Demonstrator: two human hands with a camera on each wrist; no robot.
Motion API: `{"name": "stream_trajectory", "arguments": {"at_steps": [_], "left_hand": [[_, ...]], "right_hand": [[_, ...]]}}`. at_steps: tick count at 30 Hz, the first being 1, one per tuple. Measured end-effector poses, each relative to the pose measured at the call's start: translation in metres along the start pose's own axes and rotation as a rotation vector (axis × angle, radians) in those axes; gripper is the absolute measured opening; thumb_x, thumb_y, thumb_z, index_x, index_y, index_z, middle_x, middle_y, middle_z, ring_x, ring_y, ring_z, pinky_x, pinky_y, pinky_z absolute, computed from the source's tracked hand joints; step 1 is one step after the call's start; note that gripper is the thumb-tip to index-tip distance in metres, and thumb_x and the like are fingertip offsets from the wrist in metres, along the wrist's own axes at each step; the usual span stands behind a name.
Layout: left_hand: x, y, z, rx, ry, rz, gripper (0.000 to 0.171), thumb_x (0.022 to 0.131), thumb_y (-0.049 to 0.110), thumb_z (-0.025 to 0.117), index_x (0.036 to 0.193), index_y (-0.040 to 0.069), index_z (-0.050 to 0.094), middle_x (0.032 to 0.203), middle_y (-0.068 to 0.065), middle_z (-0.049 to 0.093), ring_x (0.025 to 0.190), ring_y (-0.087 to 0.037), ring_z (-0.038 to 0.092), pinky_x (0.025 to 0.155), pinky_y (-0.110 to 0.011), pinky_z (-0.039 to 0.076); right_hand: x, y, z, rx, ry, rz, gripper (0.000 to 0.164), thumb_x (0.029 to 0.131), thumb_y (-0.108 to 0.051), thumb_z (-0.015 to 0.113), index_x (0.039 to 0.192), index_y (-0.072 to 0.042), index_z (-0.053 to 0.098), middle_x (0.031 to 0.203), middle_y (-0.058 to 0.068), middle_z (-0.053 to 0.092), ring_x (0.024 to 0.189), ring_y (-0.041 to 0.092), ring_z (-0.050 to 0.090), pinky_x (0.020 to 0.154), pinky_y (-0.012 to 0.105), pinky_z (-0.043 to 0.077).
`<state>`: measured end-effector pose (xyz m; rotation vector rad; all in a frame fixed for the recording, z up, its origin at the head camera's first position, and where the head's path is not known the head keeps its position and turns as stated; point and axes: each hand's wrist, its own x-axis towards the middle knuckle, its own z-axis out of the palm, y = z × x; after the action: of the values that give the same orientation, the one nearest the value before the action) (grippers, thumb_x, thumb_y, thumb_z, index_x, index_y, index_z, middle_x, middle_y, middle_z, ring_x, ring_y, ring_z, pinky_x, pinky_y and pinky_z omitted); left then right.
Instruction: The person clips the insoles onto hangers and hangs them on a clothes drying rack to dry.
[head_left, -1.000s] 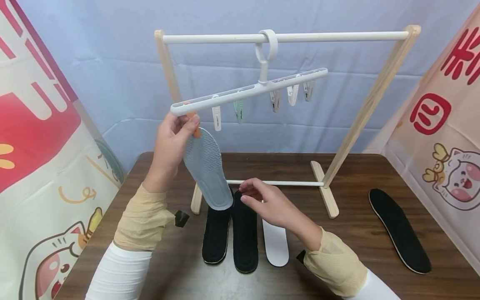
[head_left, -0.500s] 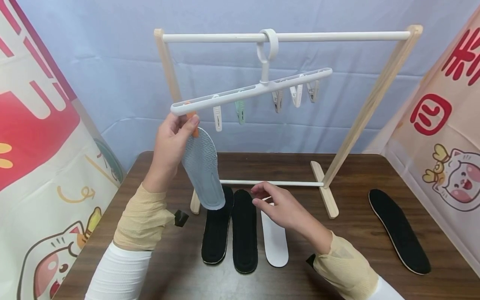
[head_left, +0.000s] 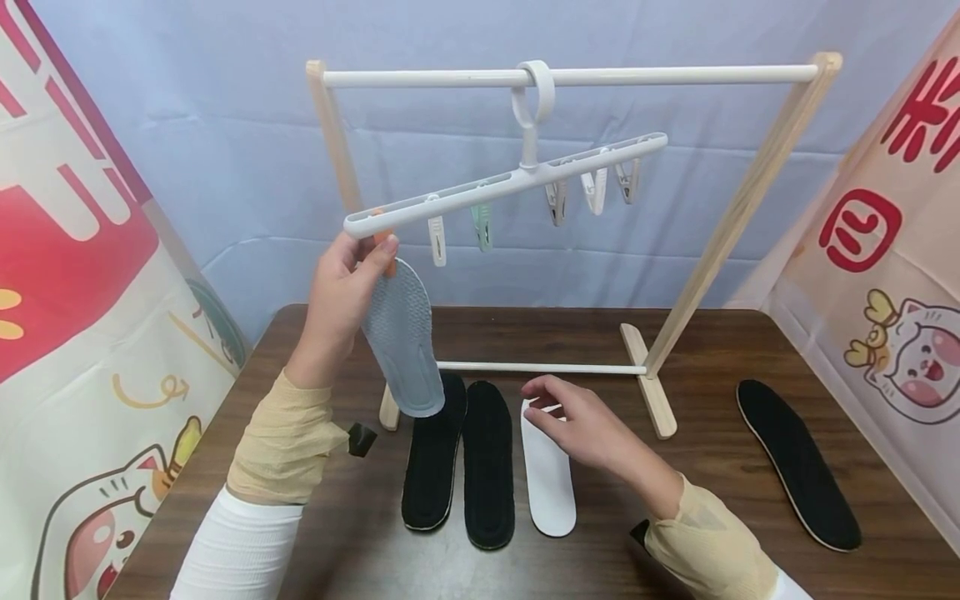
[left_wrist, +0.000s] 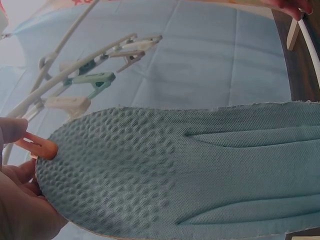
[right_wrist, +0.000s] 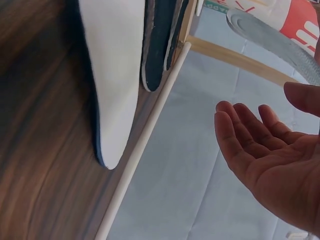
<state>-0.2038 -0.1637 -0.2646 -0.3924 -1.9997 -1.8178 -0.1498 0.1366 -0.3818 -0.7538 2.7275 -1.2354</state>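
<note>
My left hand [head_left: 330,304] pinches an orange clothespin [left_wrist: 44,148] at the left end of a white clip hanger [head_left: 457,197]. The clothespin sits over the toe edge of a grey-blue insole [head_left: 405,342], which hangs down at a slant with its textured face showing. My right hand [head_left: 588,421] hovers over the top of a white insole [head_left: 551,487], fingers loosely bent and holding nothing; the right wrist view shows its open palm [right_wrist: 280,170]. Two black insoles [head_left: 489,467] lie beside the white one, the left one partly covered by the grey-blue insole in the head view.
The hanger tilts from a white rod [head_left: 675,76] on a wooden stand [head_left: 738,217]. White, green and grey clothespins [head_left: 482,225] hang along it. Another black insole [head_left: 798,462] lies at the table's right. A low white crossbar [head_left: 540,367] joins the stand's feet.
My right hand has drawn back to the right, from near the middle black insole to over the white one. The grey-blue insole's lower end has swung slightly left; my left hand keeps its pinch.
</note>
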Motion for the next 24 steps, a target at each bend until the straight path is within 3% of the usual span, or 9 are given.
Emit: {"name": "stream_trajectory", "arguments": {"at_steps": [18,24], "left_hand": [[-0.002,-0.001,0.0,0.054,-0.004,-0.062,0.042,0.1,0.023,0.066,0.135,0.003,0.058,0.083,0.002,0.055,0.086,-0.016,0.052,0.082,-0.029,0.038],[-0.001,-0.002,-0.001,0.046,-0.011,-0.061,0.043,0.1,0.02,0.065,0.139,0.003,0.056,0.083,0.002,0.055,0.085,-0.016,0.052,0.083,-0.029,0.039]], "right_hand": [[-0.026,0.019,-0.012,-0.035,0.05,0.058,0.021,0.097,-0.011,0.068,0.118,-0.009,0.064,0.109,0.001,0.069,0.103,0.02,0.069,0.091,0.046,0.055],[-0.037,0.032,-0.021,-0.037,0.085,0.067,0.024,0.098,-0.013,0.067,0.121,-0.009,0.062,0.113,0.005,0.07,0.104,0.021,0.069,0.091,0.045,0.055]]}}
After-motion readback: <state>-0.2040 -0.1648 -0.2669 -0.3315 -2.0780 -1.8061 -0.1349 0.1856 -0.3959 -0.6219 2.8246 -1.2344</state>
